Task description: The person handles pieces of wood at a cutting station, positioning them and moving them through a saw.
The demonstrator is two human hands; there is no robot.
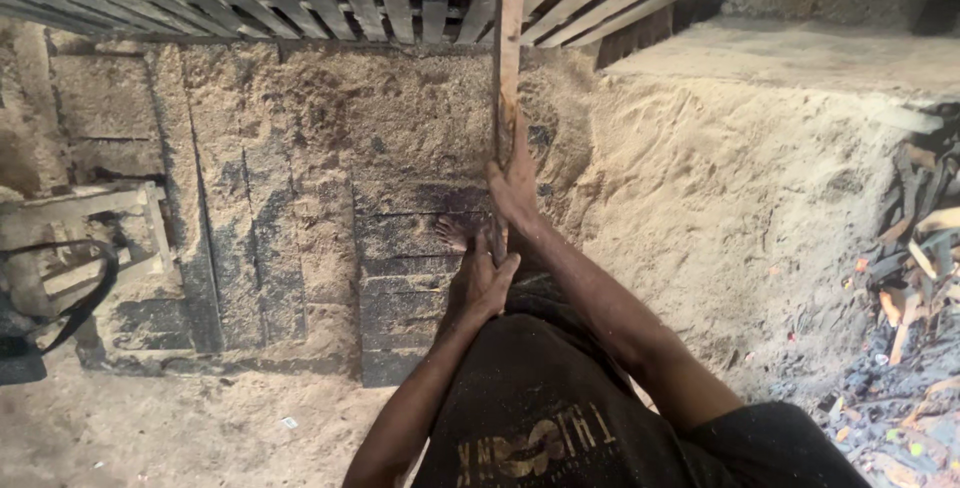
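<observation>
Plank [509, 38]: long, narrow, worn wood; you hold it upright over the sawdust floor [300, 148].
Hidden: its top is cut off, its foot behind your hands.
Right hand [514, 186]: wrapped around it.
Left hand [482, 283]: gripping lower.

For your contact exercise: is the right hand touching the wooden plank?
Touching. The head view shows the right hand wrapped around the upright wooden plank, no gap.
</observation>
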